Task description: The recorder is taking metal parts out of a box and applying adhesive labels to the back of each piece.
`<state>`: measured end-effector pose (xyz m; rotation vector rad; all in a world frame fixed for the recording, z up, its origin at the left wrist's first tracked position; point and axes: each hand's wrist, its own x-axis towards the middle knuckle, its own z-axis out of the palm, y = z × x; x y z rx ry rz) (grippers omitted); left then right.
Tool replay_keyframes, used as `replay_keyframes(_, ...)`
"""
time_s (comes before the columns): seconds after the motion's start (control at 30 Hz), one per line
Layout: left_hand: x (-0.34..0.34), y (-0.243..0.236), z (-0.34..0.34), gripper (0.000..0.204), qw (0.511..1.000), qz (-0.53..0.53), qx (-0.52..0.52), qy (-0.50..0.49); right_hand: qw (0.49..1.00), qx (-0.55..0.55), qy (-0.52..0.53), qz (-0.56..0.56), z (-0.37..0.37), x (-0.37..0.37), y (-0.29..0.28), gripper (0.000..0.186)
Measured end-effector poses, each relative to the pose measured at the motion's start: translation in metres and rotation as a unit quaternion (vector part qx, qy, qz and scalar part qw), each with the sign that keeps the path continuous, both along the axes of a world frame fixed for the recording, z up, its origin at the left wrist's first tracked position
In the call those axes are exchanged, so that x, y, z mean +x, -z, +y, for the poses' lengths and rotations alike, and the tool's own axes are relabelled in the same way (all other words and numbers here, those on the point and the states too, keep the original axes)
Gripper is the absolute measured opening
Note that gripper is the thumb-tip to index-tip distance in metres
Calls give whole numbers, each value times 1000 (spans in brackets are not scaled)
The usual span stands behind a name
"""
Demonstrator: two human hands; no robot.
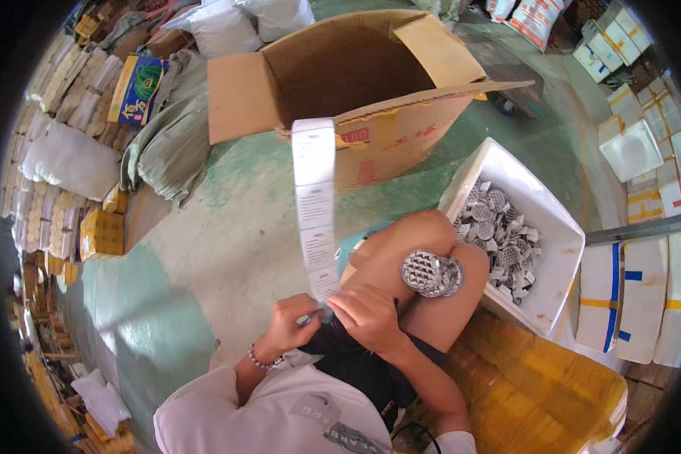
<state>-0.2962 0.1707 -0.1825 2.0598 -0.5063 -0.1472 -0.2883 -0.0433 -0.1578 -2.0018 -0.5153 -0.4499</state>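
Left hand (289,321) pinched the bottom of the label strip (315,204), fingers clamped on it | right hand (367,314) gripped the same end, fingers closed on the paper | strip rose upright before the open cardboard box (356,83) | stack of silvery discs (430,272) sat on the knee | white foam bin (537,219) just beside.

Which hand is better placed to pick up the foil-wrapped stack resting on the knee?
Probably the right hand. It is nearer the foil-wrapped stack. The left hand lies farther away, and both hands pinch the bottom of the label strip.
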Motion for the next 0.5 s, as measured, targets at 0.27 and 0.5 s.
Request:
replay_keyframes(0.27,1,124,38,22,977,95,73,-179,976,76,90,182,-44,-36,-1,16)
replay_keyframes(0.5,17,65,6,47,902,102,419,23,932,180,226,221,-85,-91,-14,15)
